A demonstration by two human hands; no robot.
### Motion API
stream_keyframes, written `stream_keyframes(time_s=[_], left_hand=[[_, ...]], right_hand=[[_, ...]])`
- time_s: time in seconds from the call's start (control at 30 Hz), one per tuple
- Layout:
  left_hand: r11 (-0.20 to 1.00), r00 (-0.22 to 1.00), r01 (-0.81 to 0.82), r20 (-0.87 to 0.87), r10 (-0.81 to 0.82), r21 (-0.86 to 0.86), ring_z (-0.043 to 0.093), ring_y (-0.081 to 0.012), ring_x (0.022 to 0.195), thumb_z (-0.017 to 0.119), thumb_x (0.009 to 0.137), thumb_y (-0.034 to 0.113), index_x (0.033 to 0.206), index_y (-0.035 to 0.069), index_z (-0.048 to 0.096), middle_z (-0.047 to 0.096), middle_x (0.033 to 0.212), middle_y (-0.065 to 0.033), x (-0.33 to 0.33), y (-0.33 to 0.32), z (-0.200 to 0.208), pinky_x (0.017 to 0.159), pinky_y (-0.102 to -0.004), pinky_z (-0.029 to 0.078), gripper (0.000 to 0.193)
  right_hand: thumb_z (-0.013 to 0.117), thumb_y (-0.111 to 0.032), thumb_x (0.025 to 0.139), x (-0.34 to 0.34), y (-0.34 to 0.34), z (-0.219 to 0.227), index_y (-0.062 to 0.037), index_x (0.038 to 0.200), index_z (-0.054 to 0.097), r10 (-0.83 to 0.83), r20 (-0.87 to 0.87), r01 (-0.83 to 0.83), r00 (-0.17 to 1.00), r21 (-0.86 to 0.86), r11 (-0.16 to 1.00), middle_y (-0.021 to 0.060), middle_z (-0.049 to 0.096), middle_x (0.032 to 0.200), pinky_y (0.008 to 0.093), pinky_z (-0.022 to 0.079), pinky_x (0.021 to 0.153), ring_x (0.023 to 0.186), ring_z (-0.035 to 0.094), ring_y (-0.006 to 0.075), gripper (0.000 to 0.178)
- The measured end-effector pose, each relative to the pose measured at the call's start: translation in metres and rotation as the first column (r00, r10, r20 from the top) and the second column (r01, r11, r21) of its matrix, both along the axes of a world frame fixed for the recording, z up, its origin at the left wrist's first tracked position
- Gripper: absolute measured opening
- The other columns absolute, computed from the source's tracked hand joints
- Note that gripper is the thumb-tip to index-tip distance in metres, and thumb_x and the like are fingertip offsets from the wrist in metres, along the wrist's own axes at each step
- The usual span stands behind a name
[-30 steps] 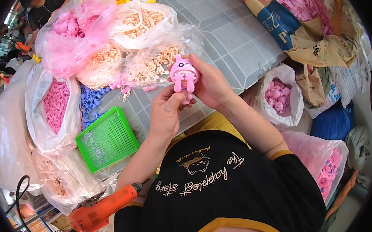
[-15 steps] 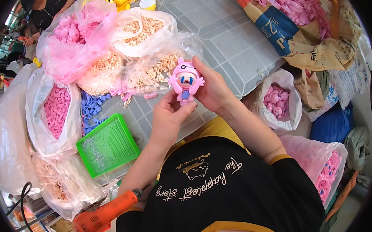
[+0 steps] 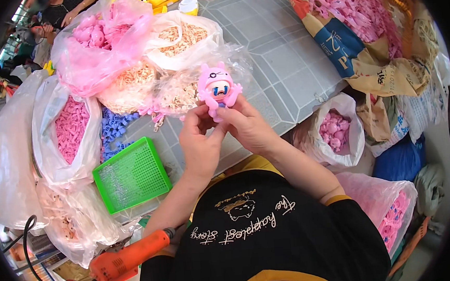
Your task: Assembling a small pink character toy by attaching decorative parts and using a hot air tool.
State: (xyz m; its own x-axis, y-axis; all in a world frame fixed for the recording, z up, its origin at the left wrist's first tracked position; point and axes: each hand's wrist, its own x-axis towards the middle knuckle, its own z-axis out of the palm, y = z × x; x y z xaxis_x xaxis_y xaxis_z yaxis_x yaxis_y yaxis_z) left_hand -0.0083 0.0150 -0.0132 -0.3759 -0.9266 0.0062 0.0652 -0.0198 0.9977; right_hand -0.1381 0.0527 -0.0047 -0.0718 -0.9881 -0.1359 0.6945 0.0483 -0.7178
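You are holding a small pink doll (image 3: 218, 90) up in front of you with both hands, its face turned toward you and its rabbit-like ears pointing away from your body. Your left hand (image 3: 200, 145) is curling closed around the doll's lower body, with the thumb pressing against its left side and the fingers (image 3: 191, 123) folding in behind it. Your right hand (image 3: 249, 128) is closing on the same lower part from the other side, its fingertips touching the doll just under the head, so the two hands are meeting at the toy's legs. Just beyond your fingers a clear bag of pale beige parts (image 3: 177, 91) is sitting on the grey tiled table (image 3: 276, 58). To the left of your left fingers, and lower, a green mesh tray (image 3: 131, 174) is lying flat. Right of your right hand, a white bag of pink pieces (image 3: 334, 130) is standing open. Near your left elbow an orange power tool (image 3: 126, 259) is resting.
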Motion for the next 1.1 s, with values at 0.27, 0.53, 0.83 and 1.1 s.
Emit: stream_keyframes(time_s=[0.27,0.53,0.83,1.1], left_hand=[[0.947,0.97,-0.038,0.218,0.112,-0.319,0.062,-0.0176,0.077,0.076,0.083,0.004,0.121,-0.001,0.056,0.066,0.094,-0.0098,0.008,0.006,-0.007,0.067,-0.0327,0.05,0.043],[0.967,0.863,0.208,0.493,-0.111,-0.146,0.066,-0.023,0.068,0.074,0.082,0.014,0.112,-0.001,0.064,0.067,0.078,-0.0123,0.015,0.019,-0.035,0.065,-0.0348,0.052,0.035],[0.92,0.826,0.194,0.562,0.035,-0.341,0.063,-0.0246,0.065,0.075,0.081,0.016,0.104,0.004,0.065,0.065,0.074,-0.0077,0.011,0.021,-0.038,0.061,-0.0379,0.05,0.028],[0.877,0.819,0.218,0.57,0.074,-0.428,0.063,-0.0208,0.062,0.075,0.081,0.014,0.104,0.002,0.067,0.066,0.075,-0.01,0.012,0.02,-0.047,0.06,-0.0334,0.051,0.026]], right_hand=[[0.052,-0.013,0.101,-0.014,-0.008,-0.014,-0.0102,0.138,0.041,-0.188,-0.109,0.175,0.976,-0.114,0.978,0.0037,0.056,0.115,0.0311,0.047,0.085,0.096,0.057,0.013,0.039],[0.047,-0.009,0.098,-0.032,-0.012,-0.011,-0.0122,0.133,0.042,-0.136,-0.097,0.122,0.986,-0.136,0.983,0.0032,0.053,0.102,0.0257,0.036,0.063,0.066,0.039,0.0074,0.035],[0.048,-0.009,0.099,-0.032,-0.015,-0.007,-0.0154,0.134,0.04,-0.121,0.026,0.123,0.992,-0.148,0.981,0.0025,0.052,0.106,0.0308,0.04,0.074,0.077,0.044,0.0107,0.036],[0.045,-0.008,0.1,-0.035,-0.024,-0.007,-0.0153,0.132,0.041,-0.086,0.022,0.088,0.996,-0.173,0.981,0.0018,0.05,0.101,0.0302,0.038,0.071,0.075,0.041,0.0106,0.033]])
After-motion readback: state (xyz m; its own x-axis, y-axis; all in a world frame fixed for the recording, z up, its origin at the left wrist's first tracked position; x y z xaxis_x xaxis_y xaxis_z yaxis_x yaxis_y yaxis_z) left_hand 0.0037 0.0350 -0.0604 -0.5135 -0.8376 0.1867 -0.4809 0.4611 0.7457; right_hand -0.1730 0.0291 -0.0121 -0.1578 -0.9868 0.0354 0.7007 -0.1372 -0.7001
